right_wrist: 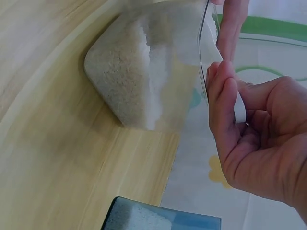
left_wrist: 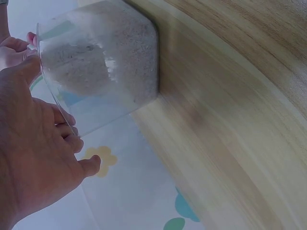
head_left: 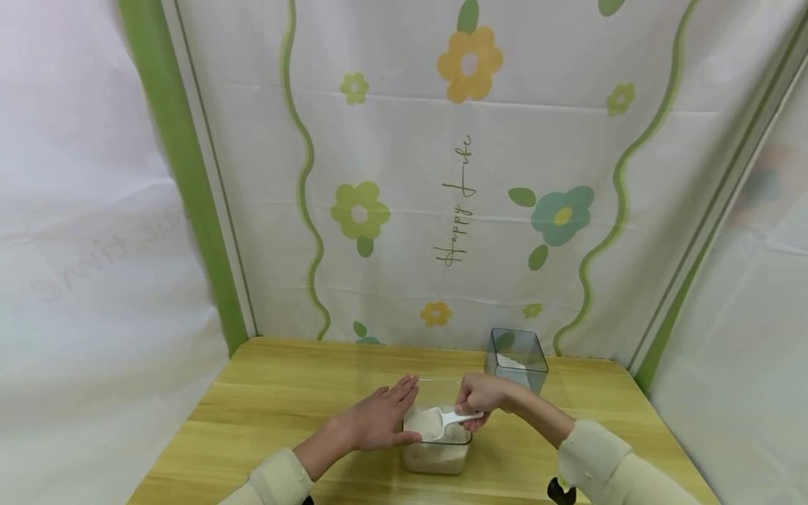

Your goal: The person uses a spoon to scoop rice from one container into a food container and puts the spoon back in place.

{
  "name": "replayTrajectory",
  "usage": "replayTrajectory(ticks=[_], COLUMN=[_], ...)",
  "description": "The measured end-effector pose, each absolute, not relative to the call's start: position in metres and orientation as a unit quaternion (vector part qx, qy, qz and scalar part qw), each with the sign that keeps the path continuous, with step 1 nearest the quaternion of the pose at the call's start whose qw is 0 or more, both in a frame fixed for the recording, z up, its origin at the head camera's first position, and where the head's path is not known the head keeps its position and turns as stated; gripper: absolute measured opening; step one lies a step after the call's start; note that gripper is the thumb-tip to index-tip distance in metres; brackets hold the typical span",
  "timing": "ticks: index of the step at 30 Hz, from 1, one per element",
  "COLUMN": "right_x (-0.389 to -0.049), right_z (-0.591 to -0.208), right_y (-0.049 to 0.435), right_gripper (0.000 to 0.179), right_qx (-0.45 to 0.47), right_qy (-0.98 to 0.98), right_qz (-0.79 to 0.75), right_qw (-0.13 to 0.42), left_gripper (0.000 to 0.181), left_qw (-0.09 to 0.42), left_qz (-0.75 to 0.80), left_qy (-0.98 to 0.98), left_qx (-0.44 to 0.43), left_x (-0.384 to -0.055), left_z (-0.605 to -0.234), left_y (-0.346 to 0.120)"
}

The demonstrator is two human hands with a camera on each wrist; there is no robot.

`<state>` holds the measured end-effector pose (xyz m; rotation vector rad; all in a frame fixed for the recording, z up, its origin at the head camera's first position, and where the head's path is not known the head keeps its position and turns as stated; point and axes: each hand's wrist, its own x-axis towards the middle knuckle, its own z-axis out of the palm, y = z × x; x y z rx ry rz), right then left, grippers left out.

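My right hand (head_left: 482,398) grips the handle of a white scoop (head_left: 449,419), tilted over the open top of a clear container (head_left: 435,460). The scoop's bowl carries a heap of off-white grains (head_left: 424,423). At the container's left side, my left hand (head_left: 381,419) rests at the rim with fingers extended and thumb apart. Through the clear wall in the left wrist view, the off-white contents (left_wrist: 132,62) are piled unevenly in the lower part. In the right wrist view, the right fingers (right_wrist: 223,88) curl round the scoop handle, right beside the container's rim.
A bluish-grey translucent container (head_left: 533,379) with white contents stands at the back right, beyond my right hand. Both are on a wooden table (head_left: 284,393). Printed fabric curtains (head_left: 404,154) enclose the table's back and sides.
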<state>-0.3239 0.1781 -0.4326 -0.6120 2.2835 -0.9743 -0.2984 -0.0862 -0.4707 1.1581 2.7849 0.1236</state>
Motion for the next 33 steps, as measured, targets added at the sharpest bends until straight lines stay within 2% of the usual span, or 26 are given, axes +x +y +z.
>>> replayTrajectory(ticks=[15,33], right_x=[-0.314,-0.309], right_z=[-0.441,-0.443], right_y=[0.21,0.234], right_gripper=[0.027,0.025], right_qx=[-0.227,-0.209], right_qy=[0.802,0.775], right_qz=[-0.473,-0.525], right_qw=[0.287,0.282], left_gripper=[0.09,0.086], left_qw=[0.049,0.051], left_qz=[0.047,0.056], left_qy=[0.918,0.918], left_qx=[0.39,0.39], left_x=[-0.298,-0.297], left_z=[-0.472,-0.472], left_y=[-0.087,-0.087])
